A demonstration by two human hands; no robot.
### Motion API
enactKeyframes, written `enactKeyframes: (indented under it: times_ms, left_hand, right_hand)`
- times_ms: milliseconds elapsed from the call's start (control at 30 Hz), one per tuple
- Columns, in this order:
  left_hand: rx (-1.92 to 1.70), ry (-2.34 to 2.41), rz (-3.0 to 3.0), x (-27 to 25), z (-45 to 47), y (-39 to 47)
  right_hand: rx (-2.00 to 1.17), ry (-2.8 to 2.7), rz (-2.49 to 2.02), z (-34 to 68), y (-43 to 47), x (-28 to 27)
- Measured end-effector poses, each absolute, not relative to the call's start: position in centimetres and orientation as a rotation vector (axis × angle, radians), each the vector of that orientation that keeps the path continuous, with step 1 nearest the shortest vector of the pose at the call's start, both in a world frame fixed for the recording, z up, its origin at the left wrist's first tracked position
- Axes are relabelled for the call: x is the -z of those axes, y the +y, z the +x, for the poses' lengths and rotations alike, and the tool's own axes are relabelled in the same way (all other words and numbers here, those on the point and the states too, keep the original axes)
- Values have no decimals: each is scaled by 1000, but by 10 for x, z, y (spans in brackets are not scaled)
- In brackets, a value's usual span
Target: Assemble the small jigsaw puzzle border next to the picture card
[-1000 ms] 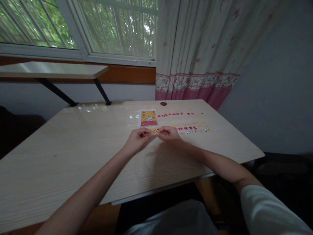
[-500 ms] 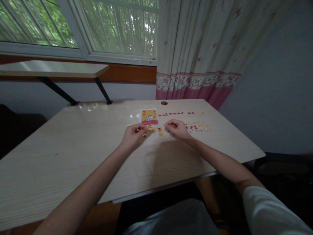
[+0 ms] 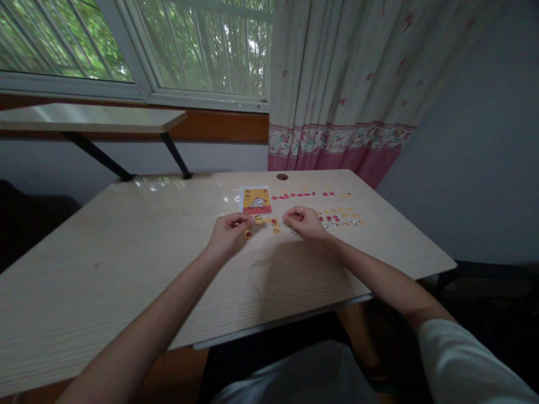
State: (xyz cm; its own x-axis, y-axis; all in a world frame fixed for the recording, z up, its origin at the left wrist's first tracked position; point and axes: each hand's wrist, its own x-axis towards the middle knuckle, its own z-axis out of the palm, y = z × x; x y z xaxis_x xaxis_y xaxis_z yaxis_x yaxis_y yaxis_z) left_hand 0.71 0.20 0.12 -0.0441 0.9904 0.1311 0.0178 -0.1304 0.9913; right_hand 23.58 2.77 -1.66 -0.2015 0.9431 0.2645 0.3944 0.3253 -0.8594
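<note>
Joined yellow jigsaw puzzle pieces (image 3: 275,225) lie on the table between my hands, forming part of a border with small dark and red drawings. My left hand (image 3: 229,231) is closed, thumb and index finger together at the left side of these pieces; what sits between the fingertips is hidden. My right hand (image 3: 306,223) is closed in a pinch just right of the joined pieces, and anything in it is too small to make out. Just beyond, a picture card (image 3: 255,201) shows a white animal on yellow and red. A small loose piece (image 3: 294,232) lies below my right hand.
Red puzzle pieces (image 3: 295,195) run in a row right of the card. Several yellow, red and white pieces (image 3: 343,217) lie in rows beyond my right hand. A raised shelf (image 3: 92,119) stands at the back left, a curtain (image 3: 337,84) at the back.
Almost nothing differs. Both hands stay in the same places around the joined pieces, and the view has shifted very slightly.
</note>
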Motion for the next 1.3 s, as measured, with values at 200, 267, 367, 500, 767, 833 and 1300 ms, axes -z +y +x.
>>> enactKeyframes:
  times_ms: [200,267,367,500,767,833,1300]
  left_hand:
    - [-1291,1184,1355,0,11,0]
    - [-1264,1174,1376,0,12,-1]
    - [-1245,1159,1401,2,14,-1]
    - [-1247,1170,1451,7,18,-2]
    - [-1206,1157,1476,13,21,-1]
    - [-1198,1156,1478,12,20,0]
    - [-1154,1116,1514,8,21,-3]
  right_hand:
    - [-824,-1892,-1109,205,10,15]
    - [-838,-1897,-1101,199,8,16]
    - [-824,-1874,-1126,197,6,18]
    - [-883,-1765,-1095,197,7,20]
    - [-1114,-1614,-1019,197,12,16]
    - [-1158,-1652,-1034,200,13,12]
    - [-507,-2012,-977,212,11,9]
